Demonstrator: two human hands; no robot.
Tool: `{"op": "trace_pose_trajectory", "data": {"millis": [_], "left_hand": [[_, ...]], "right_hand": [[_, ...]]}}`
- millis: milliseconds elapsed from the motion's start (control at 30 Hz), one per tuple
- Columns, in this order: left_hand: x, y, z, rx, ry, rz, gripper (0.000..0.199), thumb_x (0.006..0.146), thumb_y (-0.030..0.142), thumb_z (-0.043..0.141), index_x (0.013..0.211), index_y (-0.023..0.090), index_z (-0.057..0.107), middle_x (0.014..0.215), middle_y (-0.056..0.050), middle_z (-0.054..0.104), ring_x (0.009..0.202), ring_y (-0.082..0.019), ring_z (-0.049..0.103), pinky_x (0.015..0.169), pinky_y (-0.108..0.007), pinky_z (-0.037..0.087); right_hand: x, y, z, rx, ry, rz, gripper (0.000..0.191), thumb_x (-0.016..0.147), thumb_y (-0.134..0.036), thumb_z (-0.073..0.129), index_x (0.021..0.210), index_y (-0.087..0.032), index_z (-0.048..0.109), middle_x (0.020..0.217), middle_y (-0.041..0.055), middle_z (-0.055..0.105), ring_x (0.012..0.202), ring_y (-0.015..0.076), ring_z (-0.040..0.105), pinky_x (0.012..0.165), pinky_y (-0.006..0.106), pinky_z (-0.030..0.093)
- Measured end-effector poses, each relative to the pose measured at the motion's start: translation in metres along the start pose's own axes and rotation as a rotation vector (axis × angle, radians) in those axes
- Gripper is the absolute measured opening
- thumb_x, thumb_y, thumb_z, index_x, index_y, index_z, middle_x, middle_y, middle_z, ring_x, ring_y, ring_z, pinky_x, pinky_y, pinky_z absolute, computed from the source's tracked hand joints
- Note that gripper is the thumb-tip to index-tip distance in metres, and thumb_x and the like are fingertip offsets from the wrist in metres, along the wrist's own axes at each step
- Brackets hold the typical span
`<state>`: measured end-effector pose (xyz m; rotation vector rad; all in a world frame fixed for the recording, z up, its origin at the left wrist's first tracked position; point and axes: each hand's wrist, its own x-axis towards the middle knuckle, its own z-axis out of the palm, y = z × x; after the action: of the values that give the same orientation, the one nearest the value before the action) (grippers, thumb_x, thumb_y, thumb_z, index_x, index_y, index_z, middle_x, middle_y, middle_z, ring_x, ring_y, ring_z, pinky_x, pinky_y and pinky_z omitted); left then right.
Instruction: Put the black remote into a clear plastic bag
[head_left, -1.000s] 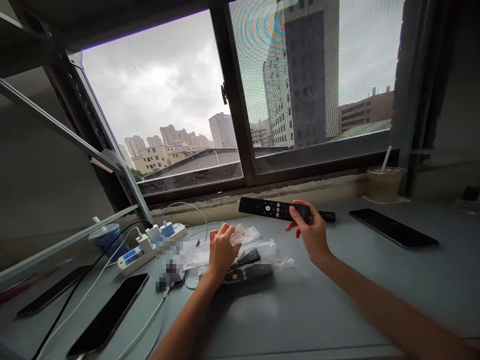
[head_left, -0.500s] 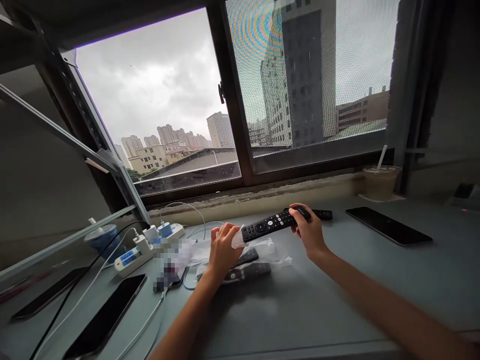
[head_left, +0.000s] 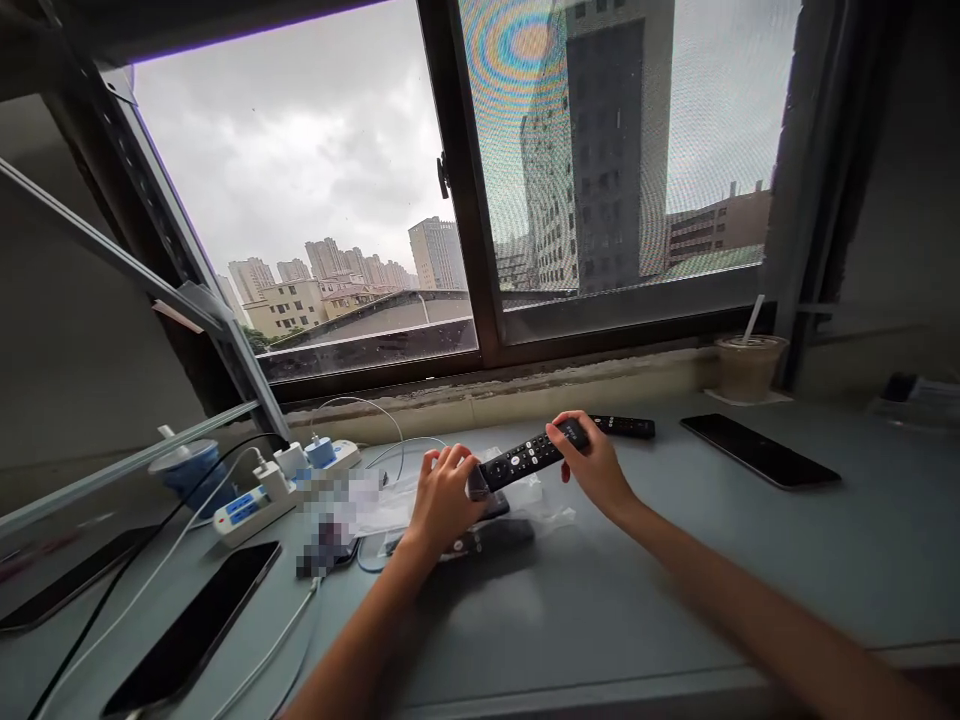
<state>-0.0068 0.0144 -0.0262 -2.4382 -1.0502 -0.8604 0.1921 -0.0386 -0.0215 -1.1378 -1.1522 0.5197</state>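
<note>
A black remote control (head_left: 530, 456) slants between my hands above the desk. My right hand (head_left: 589, 460) is closed on its upper right end. My left hand (head_left: 448, 495) is closed on a clear plastic bag (head_left: 390, 508), and the remote's lower end sits inside the bag's mouth by the fingers. Under my left hand, two more black remotes lie on the desk, the nearer bagged remote (head_left: 495, 540) in clear plastic and partly hidden by my wrist. Behind my right hand lies another remote (head_left: 630, 427).
A black tablet or phone (head_left: 757, 450) and a lidded drink cup (head_left: 748, 365) are on the right. To the left are a power strip (head_left: 247, 508) with plugs and cables, a blue cup (head_left: 191, 475) and a dark phone (head_left: 199, 625). A window stands behind the desk.
My right hand has moved left, and the remote's lower end has gone deeper into the bag at my left hand. The whole view has shifted slightly.
</note>
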Motion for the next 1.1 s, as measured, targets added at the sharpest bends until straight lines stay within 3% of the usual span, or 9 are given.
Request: {"op": "trace_pose_trajectory", "data": {"millis": [133, 267, 400, 567, 667, 900, 1100], "left_hand": [[0.001, 0.002, -0.002, 0.013, -0.006, 0.003, 0.020, 0.063, 0.026, 0.067, 0.079, 0.021, 0.057, 0.089, -0.003, 0.059, 0.084, -0.021, 0.053, 0.086, -0.039, 0.031], [-0.001, 0.006, -0.001, -0.014, -0.016, 0.019, 0.024, 0.063, 0.029, 0.068, 0.081, 0.020, 0.054, 0.091, -0.003, 0.058, 0.084, -0.020, 0.054, 0.086, -0.038, 0.031], [-0.003, 0.012, 0.001, -0.029, -0.013, 0.047, 0.028, 0.066, 0.030, 0.068, 0.085, 0.021, 0.051, 0.095, -0.004, 0.058, 0.087, -0.020, 0.055, 0.086, -0.037, 0.031], [-0.004, 0.016, 0.001, -0.046, 0.006, 0.070, 0.026, 0.069, 0.025, 0.065, 0.088, 0.023, 0.048, 0.101, -0.004, 0.058, 0.091, -0.020, 0.055, 0.088, -0.038, 0.029], [-0.004, 0.015, 0.002, -0.065, 0.010, 0.093, 0.028, 0.071, 0.019, 0.063, 0.094, 0.023, 0.048, 0.102, -0.004, 0.057, 0.095, -0.020, 0.053, 0.088, -0.038, 0.029], [-0.004, 0.013, 0.007, -0.105, 0.035, 0.069, 0.032, 0.069, 0.018, 0.065, 0.095, 0.023, 0.047, 0.102, -0.004, 0.056, 0.098, -0.022, 0.050, 0.088, -0.039, 0.030], [0.000, -0.003, 0.002, -0.067, 0.112, -0.042, 0.034, 0.064, 0.017, 0.063, 0.094, 0.022, 0.048, 0.099, -0.004, 0.057, 0.097, -0.022, 0.050, 0.087, -0.036, 0.033]], "right_hand": [[-0.005, 0.001, 0.004, 0.009, -0.230, 0.016, 0.033, 0.079, -0.051, 0.044, 0.087, -0.020, 0.053, 0.058, -0.0063, 0.044, 0.036, 0.0071, 0.049, 0.035, 0.018, 0.030], [-0.012, 0.003, 0.010, 0.019, -0.478, 0.022, 0.033, 0.077, -0.043, 0.051, 0.099, -0.019, 0.056, 0.065, -0.0040, 0.051, 0.040, 0.0067, 0.052, 0.037, 0.018, 0.035], [-0.016, 0.006, 0.015, 0.010, -0.562, 0.024, 0.034, 0.073, -0.036, 0.058, 0.104, -0.020, 0.058, 0.069, -0.0019, 0.057, 0.045, 0.0070, 0.053, 0.038, 0.017, 0.037], [-0.018, 0.000, 0.017, 0.146, -0.651, 0.139, 0.049, 0.072, -0.030, 0.059, 0.119, -0.027, 0.048, 0.107, 0.0039, 0.059, 0.055, 0.0075, 0.058, 0.038, 0.016, 0.038], [-0.021, -0.003, 0.018, 0.218, -0.715, 0.224, 0.056, 0.073, -0.029, 0.057, 0.127, -0.029, 0.041, 0.111, 0.0050, 0.058, 0.058, 0.0094, 0.061, 0.038, 0.016, 0.039], [-0.021, -0.001, 0.021, 0.256, -0.695, 0.265, 0.051, 0.074, -0.033, 0.056, 0.124, -0.023, 0.048, 0.101, 0.0072, 0.062, 0.058, 0.0129, 0.064, 0.035, 0.017, 0.038], [-0.013, -0.005, 0.011, 0.347, -0.512, 0.280, 0.037, 0.071, -0.031, 0.059, 0.107, -0.022, 0.059, 0.093, 0.0048, 0.062, 0.060, 0.0123, 0.062, 0.041, 0.018, 0.041]]}}
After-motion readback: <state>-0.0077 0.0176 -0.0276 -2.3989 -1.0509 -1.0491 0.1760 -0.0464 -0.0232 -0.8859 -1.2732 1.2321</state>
